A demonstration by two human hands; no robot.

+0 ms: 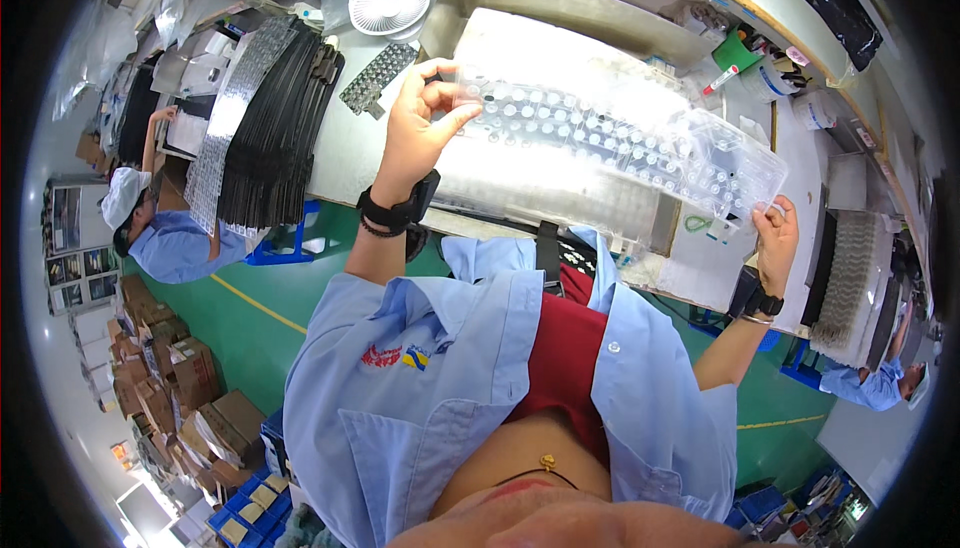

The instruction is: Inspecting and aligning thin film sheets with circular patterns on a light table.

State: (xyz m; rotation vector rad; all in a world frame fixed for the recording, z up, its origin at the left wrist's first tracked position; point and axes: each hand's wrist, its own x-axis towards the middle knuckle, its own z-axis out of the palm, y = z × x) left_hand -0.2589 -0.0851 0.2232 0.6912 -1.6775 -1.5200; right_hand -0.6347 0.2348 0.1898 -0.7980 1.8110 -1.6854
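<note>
Between my hands stretches a clear keyboard membrane sheet, a see-through strip with rows of round pale dots. It is held up over a brightly lit white panel on the workbench and slopes down toward the right. My left hand pinches its left end between thumb and fingers. At the lower right corner, my right hand closes on the sheet's edge. Glare washes out part of the sheet and the panel beneath it.
A white round fan and a dark perforated plate lie left of the panel. Stacks of black sheets and patterned sheets flank the bench. A red-and-white marker lies near a green container. A co-worker sits left.
</note>
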